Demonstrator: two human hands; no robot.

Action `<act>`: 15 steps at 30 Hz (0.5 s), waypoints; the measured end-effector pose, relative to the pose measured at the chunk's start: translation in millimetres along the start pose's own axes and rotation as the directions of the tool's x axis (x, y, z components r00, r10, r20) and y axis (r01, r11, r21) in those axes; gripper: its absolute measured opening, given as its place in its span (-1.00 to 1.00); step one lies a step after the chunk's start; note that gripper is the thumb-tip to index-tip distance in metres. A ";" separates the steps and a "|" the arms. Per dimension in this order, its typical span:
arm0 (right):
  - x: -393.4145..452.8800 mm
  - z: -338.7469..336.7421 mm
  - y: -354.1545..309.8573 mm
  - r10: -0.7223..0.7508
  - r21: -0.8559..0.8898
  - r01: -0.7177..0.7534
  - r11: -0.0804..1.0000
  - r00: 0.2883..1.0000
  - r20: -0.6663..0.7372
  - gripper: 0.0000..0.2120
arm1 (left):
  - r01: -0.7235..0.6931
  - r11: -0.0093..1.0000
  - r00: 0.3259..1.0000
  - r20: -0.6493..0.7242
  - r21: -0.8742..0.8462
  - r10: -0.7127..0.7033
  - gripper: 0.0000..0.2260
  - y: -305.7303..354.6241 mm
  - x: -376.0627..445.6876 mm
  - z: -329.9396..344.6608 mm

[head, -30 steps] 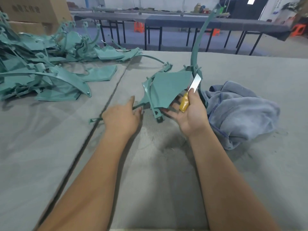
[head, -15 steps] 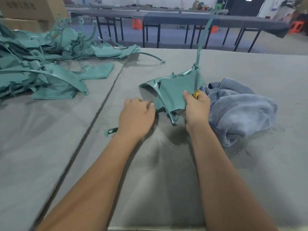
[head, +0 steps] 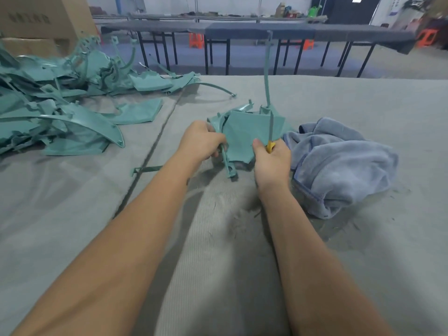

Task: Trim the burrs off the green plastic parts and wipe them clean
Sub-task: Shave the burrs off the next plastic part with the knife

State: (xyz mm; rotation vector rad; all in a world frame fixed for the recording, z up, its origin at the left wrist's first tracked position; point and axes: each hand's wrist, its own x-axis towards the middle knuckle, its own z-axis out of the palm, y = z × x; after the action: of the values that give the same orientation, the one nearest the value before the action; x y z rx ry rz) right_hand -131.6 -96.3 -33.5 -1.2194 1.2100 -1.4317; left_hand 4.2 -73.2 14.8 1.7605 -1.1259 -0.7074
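Note:
A green plastic part (head: 244, 134) with a flat panel and a long thin arm rising upward is held up over the grey table mat. My left hand (head: 202, 140) grips its left edge and a thin rib. My right hand (head: 271, 161) grips a yellow-handled knife (head: 270, 132), blade pointing up against the panel's right side, thumb pressed on the panel. A crumpled blue cloth (head: 339, 163) lies just right of my right hand.
A large heap of green plastic parts (head: 58, 110) covers the table's left side. A small green offcut (head: 145, 169) lies by the seam in the mat. Shavings are scattered near the cloth. Cardboard boxes (head: 36, 20) stand at far left; dark benches stand behind.
My left hand moved from the mat to grip the part's left edge. My right hand turned over, closed round the knife and set the blade upright against the panel; the part tilted upright.

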 end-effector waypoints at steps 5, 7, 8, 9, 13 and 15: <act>-2.3 0.9 -1.4 -0.060 -0.047 0.058 0.997 0.998 -0.035 -0.78 | -0.002 0.981 0.995 -0.094 -0.194 -0.016 -0.89 -9.3 -7.2 8.6; -3.3 0.7 -1.3 -0.065 -0.034 0.063 0.997 0.997 -0.042 -0.85 | 0.009 0.964 0.986 -0.159 -0.267 -0.053 -0.85 -9.9 -4.7 2.3; -3.6 0.3 -1.8 -0.062 -0.025 0.061 0.998 0.997 -0.049 -0.84 | 0.005 0.963 0.986 -0.158 -0.269 -0.049 -0.86 -9.0 -3.0 -2.4; -3.3 0.1 -2.2 -0.066 -0.013 0.065 0.998 0.997 -0.043 -0.83 | 0.000 0.970 0.988 -0.147 -0.245 -0.037 -0.87 -7.7 -1.2 -8.4; -4.0 -1.1 -5.9 -0.071 0.011 0.070 0.997 0.997 0.041 -0.73 | -0.059 0.984 0.974 -0.224 -0.167 0.020 -0.89 -6.6 12.8 -32.8; -4.4 -2.8 -6.3 -0.073 0.026 0.071 0.997 0.993 0.091 -0.69 | -0.089 0.992 0.947 -0.317 -0.087 0.058 -0.83 -11.1 23.8 -45.7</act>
State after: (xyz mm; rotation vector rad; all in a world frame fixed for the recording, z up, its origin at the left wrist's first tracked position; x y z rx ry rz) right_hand -134.0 -90.7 -27.9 -1.3114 1.0944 -1.4214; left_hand 55.9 -75.4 24.5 1.6661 -0.9170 -0.4117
